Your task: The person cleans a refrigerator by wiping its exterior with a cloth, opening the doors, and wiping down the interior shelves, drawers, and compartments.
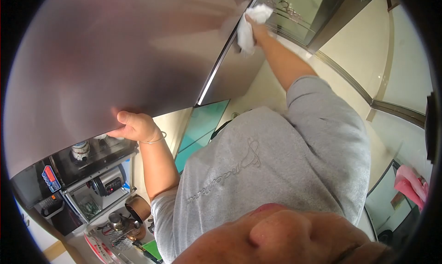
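My right hand is closed round a crumpled white cloth, pressed against the bright edge strip of a large, shiny metallic refrigerator door. Whether the cloth is fabric or paper, I cannot tell. At the door's lower left edge is my left hand, a thin bangle on its wrist. Its thumb lies on the front face; the other fingers are partly hidden at the edge, and the hand appears to grip it.
At lower left, a black counter holds a white patterned jar above an open compartment with a black-and-silver appliance. Below are pots and a wire rack. Right are a glass-panelled door and pink cloth.
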